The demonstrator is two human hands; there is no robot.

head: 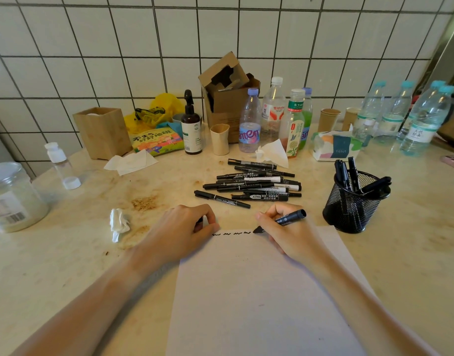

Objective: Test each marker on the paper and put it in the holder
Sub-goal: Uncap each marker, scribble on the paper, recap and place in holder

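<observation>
Right hand (285,227): grips marker (289,219), tip on paper (259,291), testing ink.
Left hand (187,227): curled around cap, steadying paper's corner.

Along the tiled wall (92,47) we see a wooden box (102,132), a yellow bag (159,109), a brown spray bottle (191,124), an open cardboard box (228,93), plastic bottles (250,122) and paper cups (328,119). A tissue pack (335,147) lies near them. At left stand a jar (12,196) and a crumpled tissue (119,223).
</observation>
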